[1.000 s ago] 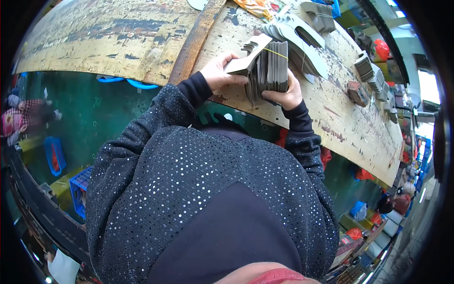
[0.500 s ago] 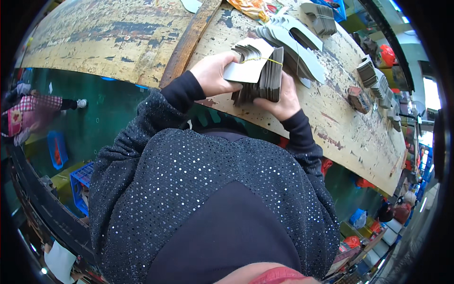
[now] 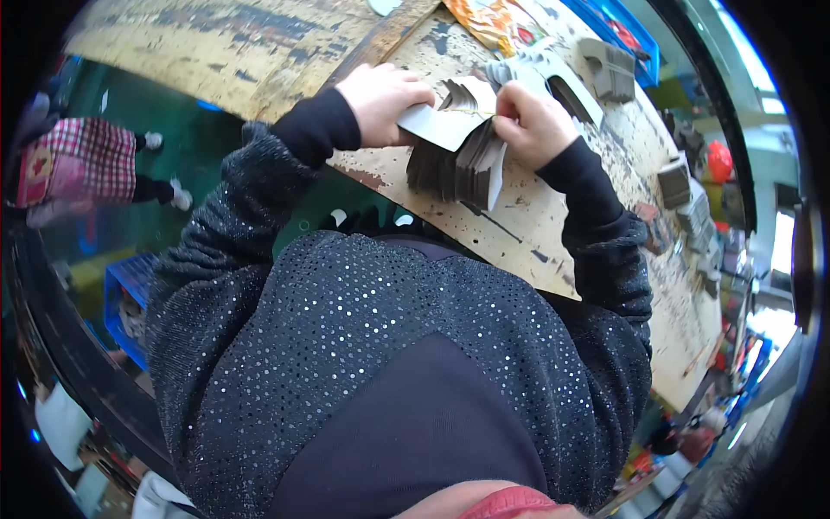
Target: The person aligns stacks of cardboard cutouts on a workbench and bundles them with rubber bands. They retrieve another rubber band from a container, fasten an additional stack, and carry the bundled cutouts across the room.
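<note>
A bundle of flat cut pieces [image 3: 445,128], white on top with grey-brown edges, stands fanned out over the near edge of the worktable. Around it runs a thin yellow band [image 3: 469,112]. My left hand [image 3: 380,104] is closed on the bundle's left end, thumb near the white top piece. At the right side, my right hand [image 3: 536,127] has its fingers curled in a pinch where the band meets the stack's edge; the fingertips partly hide the band there. Just beyond the right hand lie larger pale curved pieces [image 3: 566,85], stacked and overlapping.
A wooden strip [image 3: 389,39] crosses the worn, paint-flecked table [image 3: 259,52]. Farther back are an orange plastic bag [image 3: 484,24], a grey tied stack [image 3: 609,69] and a blue crate [image 3: 650,65]. More stacks [image 3: 692,208] line the right edge. A person in a checked apron [image 3: 95,156] is at left.
My right hand has gone from gripping the bundle's right side to pinching at the yellow band. The bundle's pieces have spread more. The view has shifted, and the person at left shows more fully.
</note>
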Motion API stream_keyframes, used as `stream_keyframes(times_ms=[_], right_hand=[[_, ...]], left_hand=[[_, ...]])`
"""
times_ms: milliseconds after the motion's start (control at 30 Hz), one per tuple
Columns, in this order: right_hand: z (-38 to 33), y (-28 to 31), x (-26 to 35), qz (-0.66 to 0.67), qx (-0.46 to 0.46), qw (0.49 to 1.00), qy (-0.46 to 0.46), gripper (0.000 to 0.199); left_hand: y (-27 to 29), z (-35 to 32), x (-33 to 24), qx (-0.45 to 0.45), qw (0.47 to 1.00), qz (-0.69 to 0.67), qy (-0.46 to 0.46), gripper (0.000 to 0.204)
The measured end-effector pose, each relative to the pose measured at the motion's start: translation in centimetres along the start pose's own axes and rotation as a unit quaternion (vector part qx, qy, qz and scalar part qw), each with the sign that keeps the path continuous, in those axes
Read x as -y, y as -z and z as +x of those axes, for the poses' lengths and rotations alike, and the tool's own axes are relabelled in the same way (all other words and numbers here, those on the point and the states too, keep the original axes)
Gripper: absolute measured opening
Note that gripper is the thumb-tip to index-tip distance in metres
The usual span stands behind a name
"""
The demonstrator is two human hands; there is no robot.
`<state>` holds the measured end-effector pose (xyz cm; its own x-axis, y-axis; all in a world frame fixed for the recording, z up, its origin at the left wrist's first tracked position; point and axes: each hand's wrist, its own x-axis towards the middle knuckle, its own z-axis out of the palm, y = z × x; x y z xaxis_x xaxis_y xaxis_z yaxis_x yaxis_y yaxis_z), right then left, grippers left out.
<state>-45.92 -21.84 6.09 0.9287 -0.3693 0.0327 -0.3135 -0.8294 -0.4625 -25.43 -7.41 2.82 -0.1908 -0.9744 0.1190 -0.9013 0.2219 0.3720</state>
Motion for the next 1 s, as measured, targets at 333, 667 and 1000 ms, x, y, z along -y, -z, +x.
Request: stream_keyframes(times_ms=[333,667,1000], right_hand=[[-0.5,-5.2,1.3,0.118,-0.312,0.942,-0.040,0.009],[-0.8,-6.7,3.3,0.203,-0.392,0.892,-0.095,0.008],[-3.7,-9.3,0.5,0.243,-0.463,0.848,-0.091,0.011]], left_hand=[[3.3,2.3,-5.6,0.138,0.972,-0.138,0.135,0.060],[4.0,5.9,-4.4,0.185,0.978,0.011,0.092,0.046],[0.6,6.9,1.4,0.225,0.943,-0.239,0.056,0.052]])
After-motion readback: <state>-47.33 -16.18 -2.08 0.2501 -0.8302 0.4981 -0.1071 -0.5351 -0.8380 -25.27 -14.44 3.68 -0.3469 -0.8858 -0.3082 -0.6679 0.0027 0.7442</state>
